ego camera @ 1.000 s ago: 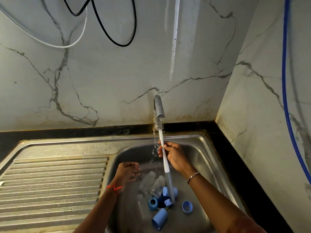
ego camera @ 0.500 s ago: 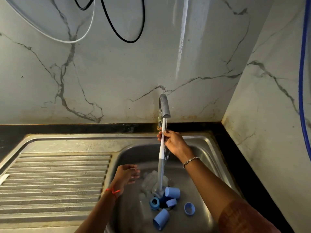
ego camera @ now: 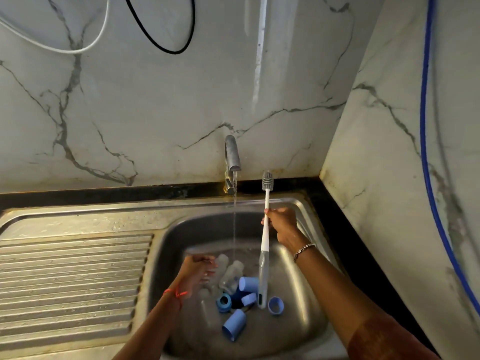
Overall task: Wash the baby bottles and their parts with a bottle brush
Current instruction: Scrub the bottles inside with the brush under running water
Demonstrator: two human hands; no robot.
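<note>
Item: bottle brush [ego camera: 264,246], white shaft, grey bristle head uppermost, held upright just right of the water stream [ego camera: 234,216] from the tap [ego camera: 232,154].

Right hand [ego camera: 281,224]: fingers [ego camera: 270,213] clamped round the shaft below the head. The grey handle end hangs over the blue parts.

Left hand [ego camera: 194,275]: fingers [ego camera: 207,266] curled low by the sink's [ego camera: 176,229] left wall, beside the clear bottles [ego camera: 231,275]. They are blurred, so we cannot tell whether they grip anything.

Sink floor: clear bottles, blue caps [ego camera: 233,324] and collars [ego camera: 275,305], lying loose.

Progress, in our judgement: early. Nothing stands on the draining board [ego camera: 72,268], and all scrubbing remains.
</note>
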